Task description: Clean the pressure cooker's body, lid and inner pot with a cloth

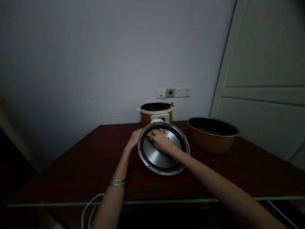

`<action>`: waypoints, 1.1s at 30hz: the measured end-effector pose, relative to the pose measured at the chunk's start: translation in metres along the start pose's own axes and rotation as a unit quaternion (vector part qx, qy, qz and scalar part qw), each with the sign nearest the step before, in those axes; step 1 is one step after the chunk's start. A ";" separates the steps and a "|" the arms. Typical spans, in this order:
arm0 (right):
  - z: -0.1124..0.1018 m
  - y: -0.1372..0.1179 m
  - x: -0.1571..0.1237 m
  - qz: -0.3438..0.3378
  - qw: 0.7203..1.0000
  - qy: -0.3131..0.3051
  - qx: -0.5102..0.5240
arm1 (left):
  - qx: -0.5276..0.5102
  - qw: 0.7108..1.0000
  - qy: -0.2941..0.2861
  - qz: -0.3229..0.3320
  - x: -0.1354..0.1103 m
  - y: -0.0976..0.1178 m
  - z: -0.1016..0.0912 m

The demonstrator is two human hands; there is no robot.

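Note:
A round pressure cooker lid (164, 159) stands tilted on the table, its shiny metal inner side and dark sealing ring facing me. My left hand (134, 138) grips the lid's left rim, the fingers partly hidden behind it. Against the upper left of the metal face, my right hand (160, 140) presses a small yellow cloth or sponge (149, 135), mostly covered by the fingers. Behind the lid sits the electric pressure cooker body (145, 118), gold with a white rim and a control panel, its top uncovered.
A large gold inner pot (212, 140) with a dark inside stands at the right on the dark red table (95, 159). Wall sockets (182, 92) are behind the cooker. A white cable (89, 203) hangs at the front edge. A pale door (262, 76) rises at the right.

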State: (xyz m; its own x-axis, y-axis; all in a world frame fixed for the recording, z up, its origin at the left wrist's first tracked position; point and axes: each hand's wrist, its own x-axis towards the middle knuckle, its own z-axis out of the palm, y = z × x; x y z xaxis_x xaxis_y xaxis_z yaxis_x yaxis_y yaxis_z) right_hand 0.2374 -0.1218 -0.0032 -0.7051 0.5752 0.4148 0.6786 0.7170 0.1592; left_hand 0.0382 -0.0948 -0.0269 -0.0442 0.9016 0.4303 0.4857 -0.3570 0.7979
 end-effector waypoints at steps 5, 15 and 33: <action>0.003 -0.013 -0.026 -0.098 0.995 -0.024 0.009 | 0.001 1.000 0.002 0.006 0.000 -0.003 0.000; -0.002 0.000 -0.018 -0.062 0.997 -0.034 -0.013 | -0.004 1.000 0.005 0.020 0.001 -0.004 0.000; -0.001 -0.021 -0.051 -0.147 0.987 -0.055 0.034 | -0.022 1.000 0.010 0.012 0.003 -0.007 0.003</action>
State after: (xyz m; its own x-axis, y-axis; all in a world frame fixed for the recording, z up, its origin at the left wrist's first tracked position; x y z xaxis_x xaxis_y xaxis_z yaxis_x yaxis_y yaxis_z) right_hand 0.2595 -0.1666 -0.0268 -0.8901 0.3752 0.2588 0.4287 0.8820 0.1957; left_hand 0.0373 -0.0893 -0.0322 -0.0503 0.8881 0.4568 0.4489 -0.3885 0.8047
